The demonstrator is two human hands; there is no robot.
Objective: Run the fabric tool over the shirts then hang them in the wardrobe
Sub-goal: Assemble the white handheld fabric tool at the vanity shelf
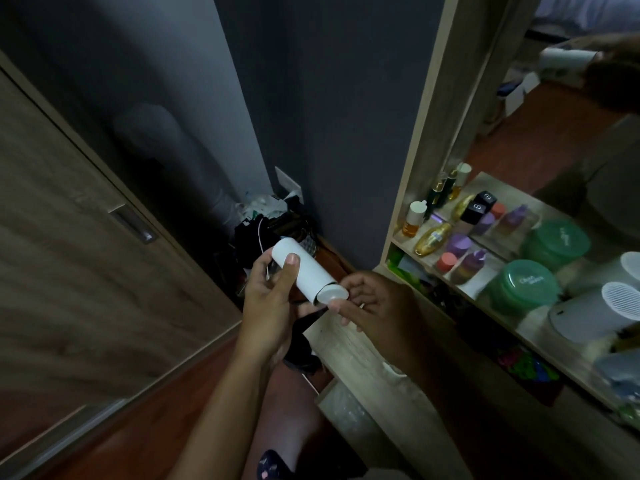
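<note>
1. Both forearms reach in from the bottom edge, with a knee and patterned dark cloth below them; the floor (145,427) under them is reddish-brown.
2. Left hand (268,299) grips the tool (303,273), a white cylinder, around its body, thumb laid along the top; the tool tilts, its far end up and left, its cap end down and right.
3. Right hand (372,306) pinches the round cap (333,295) at the tool's lower end with thumb and fingertips; something dark hangs beneath the two hands, too dim to tell what.
4. Tool is held in the air over the edge of a pale wooden shelf unit (367,368), in front of a dark grey wall (329,133).
5. Right of the hands, a mirror (554,140) rises behind a shelf of bottles (433,239), green-lidded jars (524,287) and a white tub (595,313).
6. Left, a wood-grain door (69,237) with a recessed handle (133,225); clutter (266,216) is heaped in the corner.
</note>
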